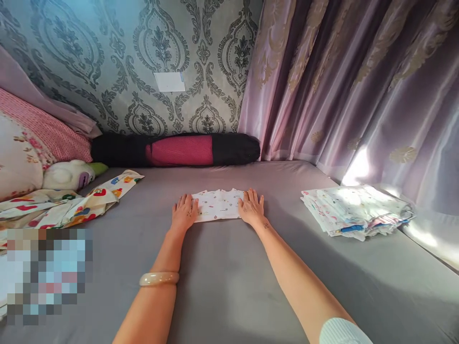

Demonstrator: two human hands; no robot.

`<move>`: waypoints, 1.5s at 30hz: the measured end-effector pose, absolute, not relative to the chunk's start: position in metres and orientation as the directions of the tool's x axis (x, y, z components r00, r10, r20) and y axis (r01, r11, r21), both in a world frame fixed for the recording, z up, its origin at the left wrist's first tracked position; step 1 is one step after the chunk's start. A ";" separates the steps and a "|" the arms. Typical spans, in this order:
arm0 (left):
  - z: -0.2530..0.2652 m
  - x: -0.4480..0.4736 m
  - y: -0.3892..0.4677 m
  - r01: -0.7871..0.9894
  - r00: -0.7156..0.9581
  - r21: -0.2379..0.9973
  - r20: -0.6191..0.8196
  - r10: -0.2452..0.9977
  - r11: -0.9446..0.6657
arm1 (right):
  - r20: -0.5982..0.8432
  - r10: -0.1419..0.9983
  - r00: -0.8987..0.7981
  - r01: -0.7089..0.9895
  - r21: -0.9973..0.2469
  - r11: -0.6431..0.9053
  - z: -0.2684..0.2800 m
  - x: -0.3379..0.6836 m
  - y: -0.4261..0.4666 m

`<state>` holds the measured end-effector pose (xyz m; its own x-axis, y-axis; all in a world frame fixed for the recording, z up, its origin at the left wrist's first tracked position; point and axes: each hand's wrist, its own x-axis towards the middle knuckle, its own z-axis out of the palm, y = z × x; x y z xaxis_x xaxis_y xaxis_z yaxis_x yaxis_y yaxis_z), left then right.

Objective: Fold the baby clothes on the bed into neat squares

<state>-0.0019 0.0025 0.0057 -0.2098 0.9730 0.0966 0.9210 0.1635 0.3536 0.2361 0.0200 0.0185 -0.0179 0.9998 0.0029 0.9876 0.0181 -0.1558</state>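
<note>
A small white garment [218, 205] with a tiny scattered print lies folded flat into a rectangle on the grey bed sheet [222, 277]. Its notched upper edge faces the wall. My left hand [184, 211] rests palm down on the garment's left end, fingers stretched forward. At the opposite end, my right hand [251, 207] lies flat with its fingers slightly spread. Neither hand grips the cloth. A pale bangle [159, 279] circles my left forearm.
To the right sits a stack of folded clothes [355, 210] by the purple curtain [322, 86]. A black and red bolster [179, 150] lies along the wall. On the left are a patterned cloth [86, 205], a white plush toy [66, 176], a pillow [21, 148] and a pixelated area.
</note>
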 end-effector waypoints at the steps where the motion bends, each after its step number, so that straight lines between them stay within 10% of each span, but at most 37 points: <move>1: 0.008 -0.003 0.002 0.919 -0.217 0.363 0.129 0.968 0.157 | 0.024 0.999 -0.041 0.988 -0.149 0.044 0.019 0.233 0.020; 45: 0.008 -0.024 0.011 0.845 -0.277 0.519 0.220 0.935 0.128 | 0.016 0.955 -0.295 0.915 -0.285 0.287 0.020 0.175 0.020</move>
<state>-0.0243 0.0114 0.0076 -0.2770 0.9353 0.2204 0.8451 0.1280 0.5191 0.1746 0.0197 0.0199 -0.2948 0.9554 0.0162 0.9146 0.2871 -0.2846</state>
